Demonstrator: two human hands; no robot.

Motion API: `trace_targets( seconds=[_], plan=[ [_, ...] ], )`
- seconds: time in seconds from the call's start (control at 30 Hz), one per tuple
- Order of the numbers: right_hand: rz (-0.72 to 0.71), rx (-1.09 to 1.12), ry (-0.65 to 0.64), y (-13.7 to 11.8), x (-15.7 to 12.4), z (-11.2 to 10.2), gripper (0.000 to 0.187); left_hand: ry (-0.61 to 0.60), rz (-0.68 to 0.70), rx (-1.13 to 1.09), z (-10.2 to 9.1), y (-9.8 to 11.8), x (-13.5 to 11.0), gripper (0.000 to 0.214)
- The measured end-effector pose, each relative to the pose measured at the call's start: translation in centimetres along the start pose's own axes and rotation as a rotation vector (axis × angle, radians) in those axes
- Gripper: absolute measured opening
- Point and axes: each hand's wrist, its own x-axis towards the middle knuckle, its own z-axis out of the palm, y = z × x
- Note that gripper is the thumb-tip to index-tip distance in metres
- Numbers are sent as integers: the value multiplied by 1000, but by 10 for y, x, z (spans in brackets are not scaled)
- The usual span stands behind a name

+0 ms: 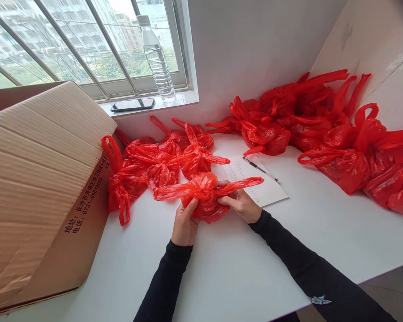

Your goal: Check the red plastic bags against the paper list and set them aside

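A knotted red plastic bag (210, 210) is between my two hands, close above the white table (242, 264). My left hand (185, 223) grips its lower left side, thumb in front and the other fingers hidden beneath. On the other side my right hand (243, 205) is closed on the bag near the knot, thumb across the front. The bag's two tied handles stick out left and right. What the bag contains does not show. Just behind it sits a group of similar tied red bags (163, 163).
An open cardboard box (43, 179) stands at the left. More red bags (342, 165) are piled along the wall at the right. A pen (260, 169) lies on a written paper sheet (272, 193). The windowsill holds a phone (132, 105) and a water bottle (159, 67).
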Motion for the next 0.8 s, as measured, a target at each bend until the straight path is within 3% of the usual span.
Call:
trace_targets(
  seconds=[0.2, 0.37, 0.57, 0.8],
  plan=[
    [-14, -77, -50, -4, -2, 4, 28, -98, 66, 35, -2, 2, -1, 44],
    [26, -76, -44, -2, -4, 7, 41, -103, 92, 20, -3, -1, 1, 57],
    [-33, -97, 13, 0, -1, 5, 29, -43, 69, 24, -3, -5, 4, 40],
    [-3, -24, 65, 1, 1, 3, 30, -51, 58, -25, -4, -5, 5, 35]
  ],
)
